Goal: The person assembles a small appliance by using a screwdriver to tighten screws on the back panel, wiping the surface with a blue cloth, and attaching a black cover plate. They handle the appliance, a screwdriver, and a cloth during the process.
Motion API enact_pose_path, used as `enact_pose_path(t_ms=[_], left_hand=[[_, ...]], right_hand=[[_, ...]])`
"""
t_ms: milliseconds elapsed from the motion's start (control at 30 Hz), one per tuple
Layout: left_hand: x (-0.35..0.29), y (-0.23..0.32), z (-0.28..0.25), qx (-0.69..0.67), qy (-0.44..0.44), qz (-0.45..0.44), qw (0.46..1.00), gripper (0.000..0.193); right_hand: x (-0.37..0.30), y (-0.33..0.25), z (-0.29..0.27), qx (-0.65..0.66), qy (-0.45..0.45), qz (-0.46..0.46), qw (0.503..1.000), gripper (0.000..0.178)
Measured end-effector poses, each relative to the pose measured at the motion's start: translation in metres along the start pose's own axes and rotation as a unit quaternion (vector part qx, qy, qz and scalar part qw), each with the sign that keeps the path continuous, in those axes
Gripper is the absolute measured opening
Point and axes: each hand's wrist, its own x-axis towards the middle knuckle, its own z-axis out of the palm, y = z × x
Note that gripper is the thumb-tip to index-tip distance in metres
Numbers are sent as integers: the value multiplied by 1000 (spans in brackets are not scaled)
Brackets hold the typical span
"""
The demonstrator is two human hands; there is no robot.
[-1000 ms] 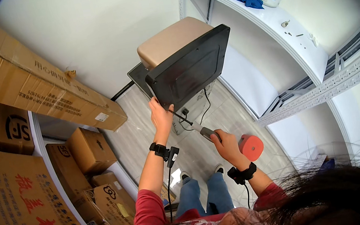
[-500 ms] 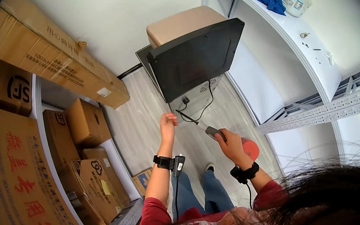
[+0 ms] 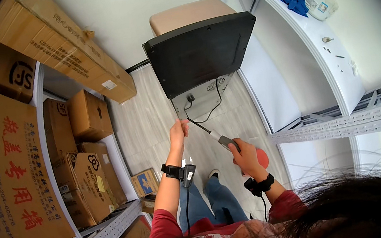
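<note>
My right hand [image 3: 246, 157] is closed around the grey handle of a screwdriver-like tool [image 3: 227, 143]. Its long, thin dark shaft points up and left toward my left hand [image 3: 179, 134]. The left fingers are curled together close to the shaft's tip, and whatever they may pinch is too small to make out. Just beyond stands a machine with a large black panel [image 3: 203, 55], a beige top [image 3: 189, 13] and a grey lower body [image 3: 207, 98]. A black cable [image 3: 219, 100] loops down from that lower body, near a black plug [image 3: 191, 98].
Cardboard boxes [image 3: 89, 115] fill the shelf on my left, and a tall carton [image 3: 66, 49] leans behind them. At right, a white shelf [image 3: 320, 50] bears a blue cloth [image 3: 291, 3], a white jug [image 3: 319, 1] and small parts. A red round object [image 3: 263, 158] is beside my right hand.
The view has shifted, with the machine's panel seen more squarely. My right hand has tilted the tool, its shaft now reaching nearer my left fingers. One foot has moved left.
</note>
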Motion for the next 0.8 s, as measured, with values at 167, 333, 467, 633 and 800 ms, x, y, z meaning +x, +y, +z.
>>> enact_pose_path(t_ms=[167, 333, 467, 633, 800], left_hand=[[0, 1, 8, 30, -2, 30, 999, 27], [4, 2, 6, 89, -64, 45, 993, 26], [6, 4, 9, 76, -53, 72, 993, 18], [12, 4, 9, 59, -42, 88, 994, 8], [15, 5, 9, 54, -27, 87, 994, 8]], right_hand=[[1, 2, -2, -11, 15, -19, 1000, 26], [-1, 3, -2, -17, 36, -42, 998, 26], [-3, 6, -1, -15, 46, -49, 998, 26], [-2, 2, -1, -12, 47, -43, 998, 27], [-1, 2, 0, -14, 46, -49, 998, 27]])
